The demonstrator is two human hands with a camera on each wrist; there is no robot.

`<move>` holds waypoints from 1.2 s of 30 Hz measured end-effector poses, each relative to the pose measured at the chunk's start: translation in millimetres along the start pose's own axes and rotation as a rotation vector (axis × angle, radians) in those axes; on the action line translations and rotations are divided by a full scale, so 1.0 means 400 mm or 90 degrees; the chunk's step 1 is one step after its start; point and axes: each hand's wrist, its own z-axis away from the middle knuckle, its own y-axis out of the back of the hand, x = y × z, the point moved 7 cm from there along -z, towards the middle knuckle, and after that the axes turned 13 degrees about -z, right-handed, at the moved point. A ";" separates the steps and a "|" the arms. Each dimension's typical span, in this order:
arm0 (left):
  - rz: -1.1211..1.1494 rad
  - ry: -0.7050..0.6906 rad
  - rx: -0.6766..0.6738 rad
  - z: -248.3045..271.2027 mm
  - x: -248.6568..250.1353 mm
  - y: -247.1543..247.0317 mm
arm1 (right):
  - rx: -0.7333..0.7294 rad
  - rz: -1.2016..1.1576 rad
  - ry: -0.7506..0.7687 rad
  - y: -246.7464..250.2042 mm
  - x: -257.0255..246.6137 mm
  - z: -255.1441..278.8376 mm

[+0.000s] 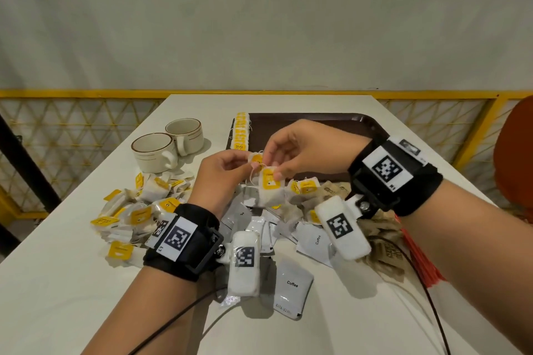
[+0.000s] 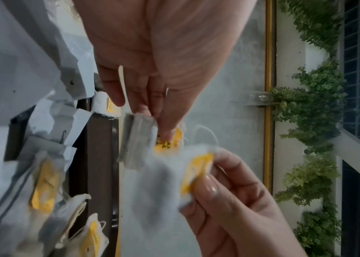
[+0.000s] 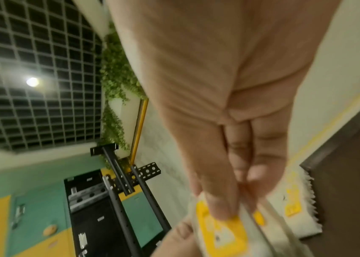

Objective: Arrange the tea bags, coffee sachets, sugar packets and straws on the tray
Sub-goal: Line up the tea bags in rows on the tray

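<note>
Both hands up over the bench [image 1: 57,282]: left hand [image 1: 222,170] pinches one tea bag [image 1: 256,159], right hand [image 1: 302,150] pinches another [image 1: 269,187], strings apparently tangled. Sorting tea bags, I'd say. Next: part them, add to the row [image 1: 241,131] on the tray [image 1: 317,121].

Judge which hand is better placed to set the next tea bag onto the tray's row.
Right, probably. The right hand pinches the lower tea bag and hovers over the tray, near the row of tea bags. The left hand pinches another bag off the tray's near edge.
</note>
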 end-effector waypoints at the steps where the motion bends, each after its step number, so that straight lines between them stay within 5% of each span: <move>1: 0.004 -0.005 -0.011 0.003 0.004 -0.005 | 0.047 0.018 0.022 0.004 0.000 -0.006; 5: 0.039 0.007 -0.032 0.009 0.008 -0.014 | 0.193 0.033 0.048 0.023 0.022 -0.012; 14: 0.070 0.029 -0.053 0.016 0.016 -0.021 | 0.254 -0.160 -0.006 0.022 0.085 -0.016; 18: -0.012 0.016 -0.027 0.011 0.010 -0.007 | 0.209 -0.202 -0.062 0.010 0.128 -0.027; 23: -0.005 0.029 0.075 -0.006 -0.004 0.041 | -0.011 0.196 -0.137 -0.046 0.158 -0.054; 26: -0.009 0.029 0.094 -0.008 -0.008 0.047 | -0.098 0.282 -0.170 -0.089 0.172 -0.068; 36: -0.019 0.020 0.111 -0.033 -0.004 0.086 | -0.074 0.281 -0.111 -0.077 0.154 -0.081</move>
